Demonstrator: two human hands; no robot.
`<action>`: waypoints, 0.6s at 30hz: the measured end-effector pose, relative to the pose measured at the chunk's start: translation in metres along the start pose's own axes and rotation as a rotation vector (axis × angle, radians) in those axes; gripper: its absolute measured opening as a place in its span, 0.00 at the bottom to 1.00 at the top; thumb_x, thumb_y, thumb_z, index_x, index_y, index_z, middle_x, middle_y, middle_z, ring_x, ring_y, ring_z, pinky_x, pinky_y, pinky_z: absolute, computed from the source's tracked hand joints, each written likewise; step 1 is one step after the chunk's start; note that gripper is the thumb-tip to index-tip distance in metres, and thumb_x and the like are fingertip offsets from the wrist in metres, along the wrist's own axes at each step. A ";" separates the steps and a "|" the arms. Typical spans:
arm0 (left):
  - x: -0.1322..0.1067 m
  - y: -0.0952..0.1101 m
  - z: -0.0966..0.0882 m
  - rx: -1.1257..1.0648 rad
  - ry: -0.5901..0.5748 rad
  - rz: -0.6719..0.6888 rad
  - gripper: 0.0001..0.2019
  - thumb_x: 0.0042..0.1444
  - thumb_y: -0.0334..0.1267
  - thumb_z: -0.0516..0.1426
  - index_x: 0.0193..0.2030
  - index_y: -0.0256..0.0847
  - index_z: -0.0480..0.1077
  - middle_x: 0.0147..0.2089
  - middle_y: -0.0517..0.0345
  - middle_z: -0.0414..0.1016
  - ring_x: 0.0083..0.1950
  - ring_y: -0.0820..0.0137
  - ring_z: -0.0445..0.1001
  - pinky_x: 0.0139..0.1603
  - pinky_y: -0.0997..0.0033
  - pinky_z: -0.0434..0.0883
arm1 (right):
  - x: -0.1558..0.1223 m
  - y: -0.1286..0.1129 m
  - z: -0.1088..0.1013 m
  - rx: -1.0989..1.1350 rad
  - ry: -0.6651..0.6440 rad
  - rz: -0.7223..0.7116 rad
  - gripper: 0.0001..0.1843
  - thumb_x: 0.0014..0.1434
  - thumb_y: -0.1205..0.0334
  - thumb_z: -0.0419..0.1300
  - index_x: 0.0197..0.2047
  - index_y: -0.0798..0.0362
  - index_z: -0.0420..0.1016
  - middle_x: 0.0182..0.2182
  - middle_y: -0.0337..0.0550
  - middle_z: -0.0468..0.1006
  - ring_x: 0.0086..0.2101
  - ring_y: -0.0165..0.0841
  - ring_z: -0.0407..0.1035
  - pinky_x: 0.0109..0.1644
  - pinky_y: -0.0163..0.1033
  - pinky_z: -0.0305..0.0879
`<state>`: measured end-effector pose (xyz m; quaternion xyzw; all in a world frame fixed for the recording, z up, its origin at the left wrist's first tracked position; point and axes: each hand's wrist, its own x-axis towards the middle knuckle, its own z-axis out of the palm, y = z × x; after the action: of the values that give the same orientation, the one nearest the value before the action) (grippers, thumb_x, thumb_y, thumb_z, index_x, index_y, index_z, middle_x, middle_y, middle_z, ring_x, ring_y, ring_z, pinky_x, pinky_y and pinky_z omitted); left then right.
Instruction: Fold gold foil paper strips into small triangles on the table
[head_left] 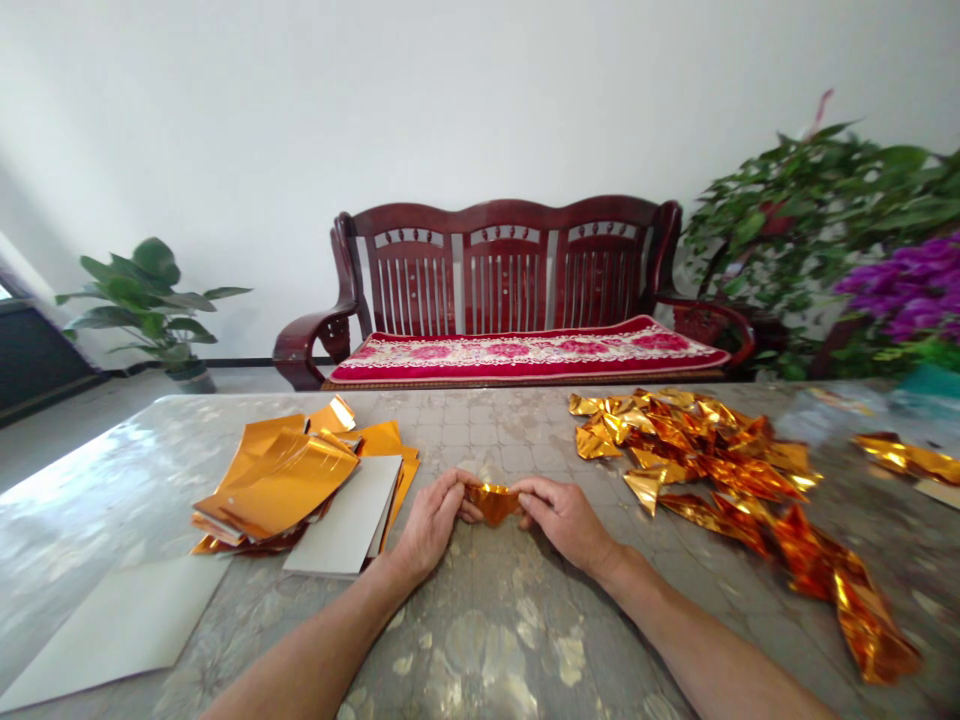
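Between my two hands, a small folded piece of gold foil paper (495,503) is held just above the table. My left hand (437,513) pinches its left end, and my right hand (564,515) pinches the right end; both sets of fingers are closed. The piece has a shiny upper edge and dips to a point in the middle. Beside my left hand lies a loose stack of flat gold foil sheets (281,485), with a white-backed sheet (349,515) on its right side. Right of my right hand spreads a heap of folded gold foil pieces (697,445).
The table (480,640) has a patterned, glossy cover. A pale sheet (120,625) lies at the front left. Clear plastic (832,410) and another foil piece (911,460) are at the far right. Beyond stand a wooden bench (506,265) and plants (154,300).
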<state>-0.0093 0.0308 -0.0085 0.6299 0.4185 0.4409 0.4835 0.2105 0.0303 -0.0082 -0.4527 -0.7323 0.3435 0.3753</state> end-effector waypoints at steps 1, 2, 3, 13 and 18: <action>0.000 -0.001 0.000 -0.015 -0.003 -0.003 0.14 0.63 0.44 0.49 0.44 0.39 0.71 0.29 0.57 0.79 0.32 0.68 0.79 0.38 0.70 0.75 | 0.000 0.000 0.000 0.002 0.006 0.004 0.14 0.63 0.60 0.53 0.44 0.52 0.79 0.28 0.39 0.81 0.27 0.31 0.76 0.34 0.34 0.68; 0.001 -0.003 0.001 -0.025 -0.006 -0.005 0.13 0.62 0.43 0.49 0.44 0.39 0.71 0.29 0.57 0.79 0.32 0.68 0.79 0.38 0.70 0.74 | 0.000 0.001 0.001 0.002 0.011 0.008 0.14 0.63 0.60 0.53 0.44 0.52 0.79 0.28 0.39 0.81 0.27 0.32 0.76 0.34 0.34 0.68; 0.001 -0.005 0.001 -0.029 -0.007 -0.007 0.13 0.62 0.42 0.50 0.43 0.38 0.71 0.29 0.57 0.79 0.32 0.68 0.79 0.38 0.70 0.74 | 0.000 0.001 0.001 -0.001 0.013 0.010 0.14 0.63 0.60 0.53 0.44 0.52 0.79 0.28 0.39 0.80 0.27 0.32 0.76 0.34 0.34 0.68; 0.004 -0.008 0.004 0.045 0.005 -0.013 0.11 0.62 0.41 0.51 0.42 0.39 0.70 0.29 0.58 0.79 0.31 0.69 0.78 0.36 0.71 0.73 | 0.001 -0.002 0.001 -0.003 0.018 0.024 0.14 0.61 0.60 0.53 0.42 0.53 0.79 0.27 0.39 0.80 0.27 0.32 0.75 0.33 0.33 0.68; 0.005 -0.013 0.003 0.072 0.019 -0.015 0.10 0.62 0.40 0.52 0.42 0.39 0.71 0.28 0.59 0.78 0.31 0.70 0.77 0.36 0.73 0.72 | 0.002 -0.001 0.002 -0.006 0.014 0.029 0.14 0.62 0.61 0.53 0.42 0.53 0.79 0.27 0.38 0.79 0.26 0.31 0.75 0.32 0.33 0.67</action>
<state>-0.0061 0.0374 -0.0209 0.6395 0.4435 0.4279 0.4597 0.2081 0.0309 -0.0075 -0.4669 -0.7239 0.3436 0.3741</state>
